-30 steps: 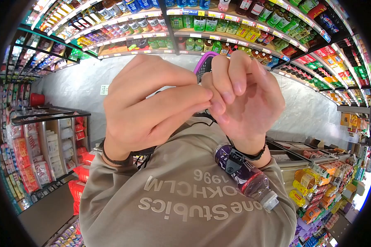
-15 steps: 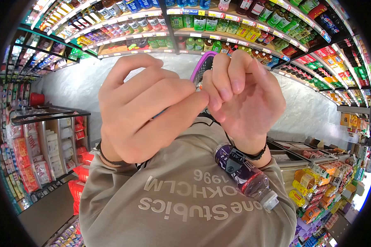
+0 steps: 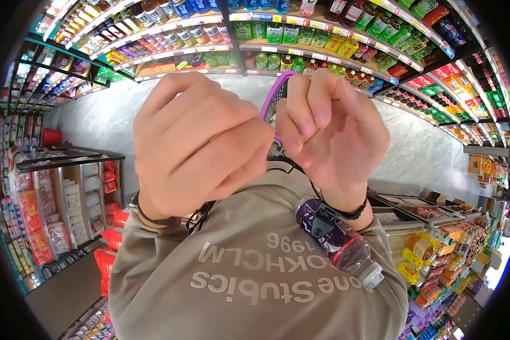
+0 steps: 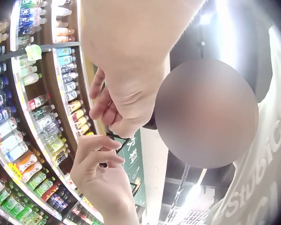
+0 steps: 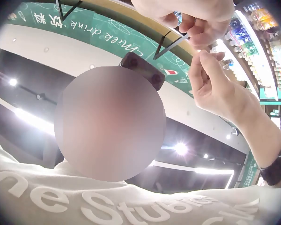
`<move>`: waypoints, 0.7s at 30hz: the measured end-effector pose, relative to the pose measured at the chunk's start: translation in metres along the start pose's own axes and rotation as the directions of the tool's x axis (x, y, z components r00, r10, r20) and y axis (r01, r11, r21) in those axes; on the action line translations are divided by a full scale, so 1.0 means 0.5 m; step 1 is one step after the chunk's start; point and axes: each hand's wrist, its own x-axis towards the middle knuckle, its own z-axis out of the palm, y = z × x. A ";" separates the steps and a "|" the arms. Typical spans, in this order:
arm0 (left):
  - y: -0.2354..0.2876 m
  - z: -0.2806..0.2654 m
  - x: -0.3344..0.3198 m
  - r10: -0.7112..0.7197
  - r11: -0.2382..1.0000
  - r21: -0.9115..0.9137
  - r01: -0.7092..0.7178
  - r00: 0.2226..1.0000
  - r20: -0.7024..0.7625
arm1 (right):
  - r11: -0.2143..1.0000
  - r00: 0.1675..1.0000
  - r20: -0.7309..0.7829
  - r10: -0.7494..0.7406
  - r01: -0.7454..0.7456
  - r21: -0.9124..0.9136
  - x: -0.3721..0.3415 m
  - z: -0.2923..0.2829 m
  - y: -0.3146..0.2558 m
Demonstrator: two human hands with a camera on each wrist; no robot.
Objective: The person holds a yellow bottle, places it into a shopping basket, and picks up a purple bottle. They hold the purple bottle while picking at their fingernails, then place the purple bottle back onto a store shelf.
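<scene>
Both bare hands are raised before the chest with a small gap between their fingertips. My left hand (image 3: pixel 201 147) shows its back in the head view, its fingers curled inward. In the right wrist view its thumb lies against the bent fingers, and nothing shows between them. My right hand (image 3: pixel 337 133) faces palm up with loosely bent fingers and a bare palm. Its fingertips (image 4: pixel 103 103) hang near the other hand in the left wrist view. A purple-labelled drink bottle (image 3: pixel 351 252) with a clear neck lies along the chest by the right wrist.
Behind the hands shows a purple basket rim (image 3: pixel 273 93). Drink shelves (image 3: pixel 323 25) curve across the back over a grey floor (image 3: pixel 102 107). A bin rack with red packets (image 3: pixel 31 209) stands left; bottled goods (image 3: pixel 419 249) stand right. A green sign (image 5: pixel 103 26) hangs overhead.
My left hand has drawn a little to the left, off the right fingertips it met before, and its fingers have curled tighter. The right hand has barely shifted. The bottle stays in place.
</scene>
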 end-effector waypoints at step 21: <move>-0.002 0.013 -0.006 0.019 1.000 -0.003 -0.019 1.000 -0.011 | 0.996 1.000 -0.002 0.025 -0.025 -0.087 -0.001 0.004 0.004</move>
